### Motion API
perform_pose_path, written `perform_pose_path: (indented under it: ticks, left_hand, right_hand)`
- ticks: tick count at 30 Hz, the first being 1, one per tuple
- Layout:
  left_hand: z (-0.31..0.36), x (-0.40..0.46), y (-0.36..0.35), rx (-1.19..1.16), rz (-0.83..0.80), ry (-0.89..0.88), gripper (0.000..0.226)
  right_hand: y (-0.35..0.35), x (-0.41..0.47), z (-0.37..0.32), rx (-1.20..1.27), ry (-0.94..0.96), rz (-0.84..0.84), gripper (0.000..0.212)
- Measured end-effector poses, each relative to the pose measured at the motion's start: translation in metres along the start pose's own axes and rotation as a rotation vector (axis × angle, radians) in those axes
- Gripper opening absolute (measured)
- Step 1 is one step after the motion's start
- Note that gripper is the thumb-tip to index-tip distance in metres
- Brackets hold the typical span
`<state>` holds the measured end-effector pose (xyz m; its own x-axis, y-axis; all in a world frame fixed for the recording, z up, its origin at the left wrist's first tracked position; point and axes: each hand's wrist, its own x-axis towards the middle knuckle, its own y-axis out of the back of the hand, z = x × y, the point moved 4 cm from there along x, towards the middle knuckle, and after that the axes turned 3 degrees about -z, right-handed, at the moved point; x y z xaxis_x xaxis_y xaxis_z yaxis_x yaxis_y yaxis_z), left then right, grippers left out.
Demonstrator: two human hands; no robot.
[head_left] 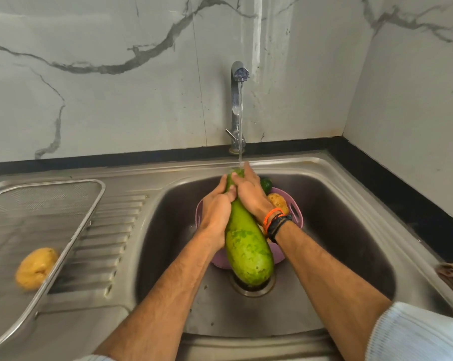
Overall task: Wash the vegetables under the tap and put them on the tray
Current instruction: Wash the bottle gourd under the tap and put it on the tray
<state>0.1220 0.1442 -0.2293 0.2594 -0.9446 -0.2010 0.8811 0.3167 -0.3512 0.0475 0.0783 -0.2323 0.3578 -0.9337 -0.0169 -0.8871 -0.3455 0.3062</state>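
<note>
Both hands wrap the narrow end of the long gourd (247, 246) over the steel sink (337, 230): left hand (216, 209) curled round it, right hand (250, 194) gripping above. Turning its smooth, mottled skin under the tap (237, 100) stream would rinse every side. One knobbly potato (35, 268) lies on the mesh tray (64, 230); more wait in the plastic basket (297, 212).

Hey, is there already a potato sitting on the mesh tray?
Yes, one potato lies on the mesh tray left of the sink.

light was soft and even, with dull glare on the sink (324, 178) rim. left of the sink, the tray (64, 230) and potato (35, 268) were blurred; edges bowed with wide-angle distortion.
</note>
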Motion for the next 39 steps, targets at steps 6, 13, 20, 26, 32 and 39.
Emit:
perform_pose_path:
  ticks: [6, 13, 20, 26, 32, 39]
  left_hand:
    - [0.004, 0.009, 0.005, 0.022, 0.062, -0.010, 0.048]
    - [0.001, 0.005, -0.001, 0.027, 0.017, -0.013, 0.047]
    - [-0.001, 0.003, 0.004, 0.013, 0.028, 0.013, 0.047]
    - [0.001, 0.008, 0.000, 0.026, 0.023, -0.004, 0.047]
    - [0.004, 0.013, 0.013, 0.033, 0.025, -0.004, 0.043]
    - [0.005, 0.013, 0.015, -0.021, -0.001, 0.035, 0.047]
  right_hand:
    - [-0.009, -0.004, 0.002, -0.057, -0.015, -0.059, 0.063]
    - [0.003, 0.002, 0.001, 0.035, -0.014, 0.074, 0.059]
    - [-0.001, 0.002, 0.004, 0.073, -0.002, 0.009, 0.060]
    - [-0.005, 0.000, 0.002, 0.088, -0.064, 0.022, 0.071]
    - [0.001, 0.002, 0.005, 0.102, -0.094, 0.024, 0.064]
    - [0.011, 0.004, 0.007, 0.183, -0.109, 0.083, 0.069]
